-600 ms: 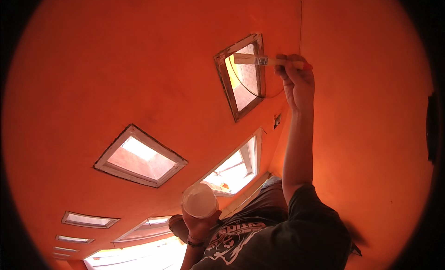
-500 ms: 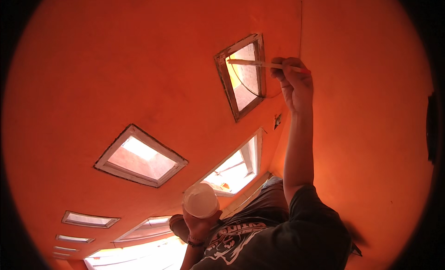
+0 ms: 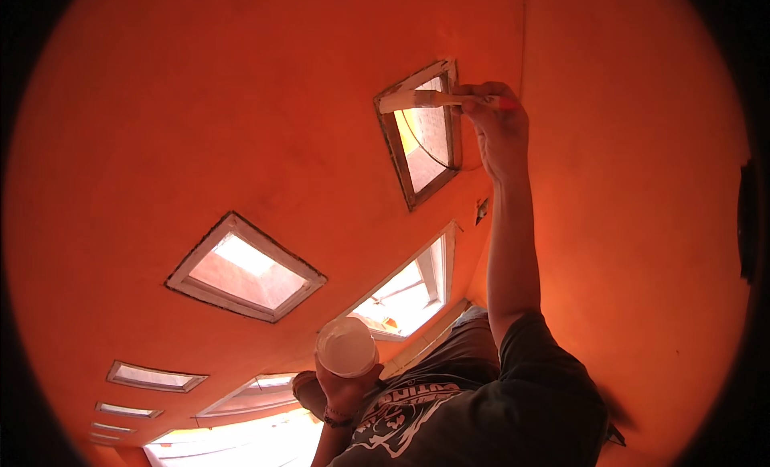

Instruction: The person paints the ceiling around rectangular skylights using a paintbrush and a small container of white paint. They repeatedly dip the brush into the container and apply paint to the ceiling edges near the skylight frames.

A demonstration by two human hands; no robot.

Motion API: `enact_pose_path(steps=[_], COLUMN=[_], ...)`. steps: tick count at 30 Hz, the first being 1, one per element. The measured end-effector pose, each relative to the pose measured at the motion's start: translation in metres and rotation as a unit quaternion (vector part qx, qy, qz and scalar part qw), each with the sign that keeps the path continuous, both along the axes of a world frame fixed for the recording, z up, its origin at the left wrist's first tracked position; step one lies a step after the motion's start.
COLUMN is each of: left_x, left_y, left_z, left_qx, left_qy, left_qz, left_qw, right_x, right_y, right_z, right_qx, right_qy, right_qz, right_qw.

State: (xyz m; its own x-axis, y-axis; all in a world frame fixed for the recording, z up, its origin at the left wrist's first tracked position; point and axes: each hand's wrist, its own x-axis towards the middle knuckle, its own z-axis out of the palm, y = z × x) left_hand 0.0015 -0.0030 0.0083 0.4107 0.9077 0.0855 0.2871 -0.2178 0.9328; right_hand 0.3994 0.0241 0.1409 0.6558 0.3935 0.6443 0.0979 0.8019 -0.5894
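My right hand (image 3: 499, 126) is raised high and grips the red handle of a flat paintbrush (image 3: 425, 99). The brush's pale bristles lie against the top edge of a small recessed window frame (image 3: 393, 150) set in the orange wall (image 3: 200, 106). The frame's edges look whitish and partly dark. My left hand (image 3: 343, 393) is held low near my chest, closed around a round white cup (image 3: 346, 347) whose contents I cannot see. My dark printed T-shirt (image 3: 481, 403) fills the lower middle of the view.
A second recessed window (image 3: 245, 266) sits left of centre, and a larger bright window (image 3: 405, 290) is below the painted one. Several narrow openings (image 3: 152, 377) run along the lower left. A wall corner (image 3: 523, 34) runs just right of the brush.
My right hand has shifted slightly left along the top of the frame, turning the brush from edge-on back to flat. My left hand and the cup have stayed put.
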Motion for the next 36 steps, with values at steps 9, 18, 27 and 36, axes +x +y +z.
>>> enact_pose_path(steps=[9,18,27,36], left_x=[-0.007,-0.005,0.002,0.016], left_y=[0.007,0.009,0.008,0.025], left_z=[-0.019,-0.027,-0.016,-0.019], left_qx=[-0.016,-0.032,0.066,0.159], left_qy=[-0.002,-0.051,-0.046,-0.112], left_qz=[-0.029,-0.039,-0.108,-0.012], left_qw=[0.999,0.997,0.991,0.981], right_x=[-0.001,0.008,-0.024,-0.156], right_y=[-0.005,-0.014,-0.063,-0.097], right_z=[0.004,-0.006,-0.052,-0.013], right_qx=[-0.023,-0.033,-0.012,-0.221], right_qy=[-0.044,-0.058,0.049,-0.135], right_qz=[-0.01,-0.036,0.018,0.173], right_qw=[0.999,0.997,0.999,0.95])
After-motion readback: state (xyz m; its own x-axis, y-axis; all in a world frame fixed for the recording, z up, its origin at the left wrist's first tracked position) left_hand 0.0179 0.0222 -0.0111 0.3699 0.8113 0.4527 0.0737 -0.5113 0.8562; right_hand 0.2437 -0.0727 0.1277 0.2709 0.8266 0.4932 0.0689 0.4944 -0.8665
